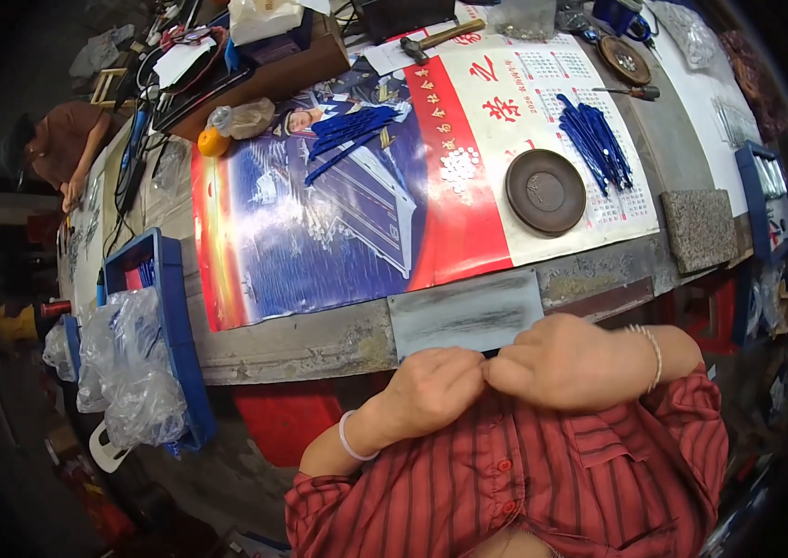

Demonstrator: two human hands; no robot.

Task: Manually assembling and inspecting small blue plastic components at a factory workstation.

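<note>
A big poster calendar (412, 177) lies flat across the bench (319, 344): blue picture at left, red band in the middle, white date grid at right. Clear plastic bags (129, 372) spill from a blue crate (180, 344) at the bench's left end. A white box (264, 19) stands at the far edge.

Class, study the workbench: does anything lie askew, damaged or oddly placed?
The bench edge is worn and chipped. A hammer lies slantwise on papers. Blue strips lie in two loose heaps. Both hands meet near the chest; whatever they pinch is hidden.
</note>
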